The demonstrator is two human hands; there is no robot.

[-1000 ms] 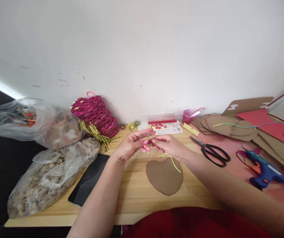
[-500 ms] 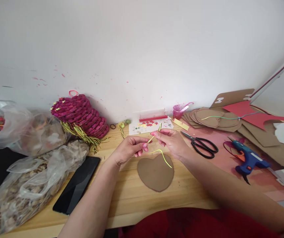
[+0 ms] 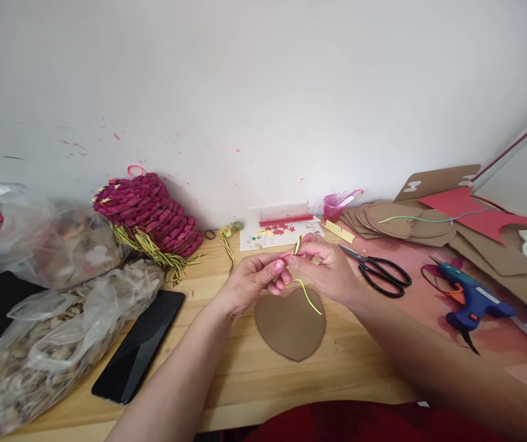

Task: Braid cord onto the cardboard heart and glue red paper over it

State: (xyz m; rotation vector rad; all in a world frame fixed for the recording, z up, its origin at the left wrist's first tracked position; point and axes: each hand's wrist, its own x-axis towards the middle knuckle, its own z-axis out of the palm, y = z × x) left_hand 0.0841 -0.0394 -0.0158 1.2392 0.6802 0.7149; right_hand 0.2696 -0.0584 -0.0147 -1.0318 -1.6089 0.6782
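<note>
Above the wooden table (image 3: 245,362), my left hand (image 3: 249,281) and my right hand (image 3: 325,265) meet, both pinching a thin yellow-green cord (image 3: 308,296). A short loop of the cord sticks up between the fingertips, and its loose end trails down over a brown cardboard heart (image 3: 291,322) lying flat just below the hands.
Black scissors (image 3: 378,270) and a blue glue gun (image 3: 470,299) lie to the right, with stacked cardboard hearts (image 3: 396,221) and red paper behind. A black phone (image 3: 138,345) and plastic bags (image 3: 46,344) sit on the left, a magenta woven piece (image 3: 153,212) by the wall.
My hands have drawn closer together, and the cord between them is now folded into a small loop. The view shifted slightly.
</note>
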